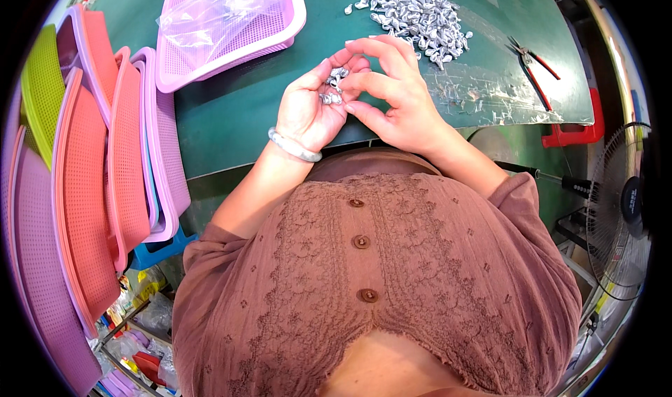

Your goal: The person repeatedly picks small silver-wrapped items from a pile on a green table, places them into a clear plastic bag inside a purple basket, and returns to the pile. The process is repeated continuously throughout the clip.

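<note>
Far left of the frame: tall stacks of perforated plastic baskets, coral-pink ones [87, 208] beside lilac and purple, with a lime-green one [40, 89] behind. Upper left: a shallow lilac basket with a pale rim [231, 55] on the dark green tabletop [231, 124], a crumpled clear plastic bag [217, 12] lying in it.

Centre: your left hand [311, 110], a pale, marbled bangle [294, 145] at its wrist, is turned palm up and loosely cupped, not clenched. Small, shiny silver-grey pieces [332, 89] lie in that palm. Your right hand [399, 99] bends over from the right, thumb and forefinger at the pieces; cannot tell whether they pinch one.

Upper centre-right: a loose heap of similar silver-grey pieces [423, 22], a few strays at its left edge. Upper right: red-handled metal pliers [535, 75], handles spread. Right edge: a round wire-caged fan [612, 215].
</note>
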Tool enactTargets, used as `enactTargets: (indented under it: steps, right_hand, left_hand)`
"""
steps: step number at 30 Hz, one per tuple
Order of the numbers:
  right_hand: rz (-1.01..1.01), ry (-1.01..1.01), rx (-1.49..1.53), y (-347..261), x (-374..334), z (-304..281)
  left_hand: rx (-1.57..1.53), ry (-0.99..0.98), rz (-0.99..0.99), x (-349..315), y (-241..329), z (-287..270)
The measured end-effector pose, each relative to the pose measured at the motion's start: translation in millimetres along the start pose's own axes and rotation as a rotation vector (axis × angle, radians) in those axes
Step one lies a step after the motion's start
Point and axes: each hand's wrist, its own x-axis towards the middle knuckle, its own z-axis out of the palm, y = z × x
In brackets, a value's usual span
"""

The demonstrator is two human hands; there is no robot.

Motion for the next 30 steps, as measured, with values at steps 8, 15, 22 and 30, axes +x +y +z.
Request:
enactTargets:
  steps: [8,15,22,30]
  right_hand:
    - [-0.049,0.004,-0.006,1.6,-4.8,1.2]
    - [-0.053,-0.006,0.000,-3.7,-8.2,-2.8]
    - [-0.029,0.146,-0.095,-0.5,-10.8,-10.2]
    - [-0.020,0.117,-0.116,-7.3,-13.5,-10.1]
  left_hand:
    - [0.063,0.052,0.064,-4.6,-3.6,9.2]
    - [0.005,0.019,0.057,-7.8,-7.2,11.9]
    - [-0.070,-0.023,0.033,-12.4,-10.8,17.2]
    - [0.000,0.053,0.047,-13.9,-16.7,22.3]
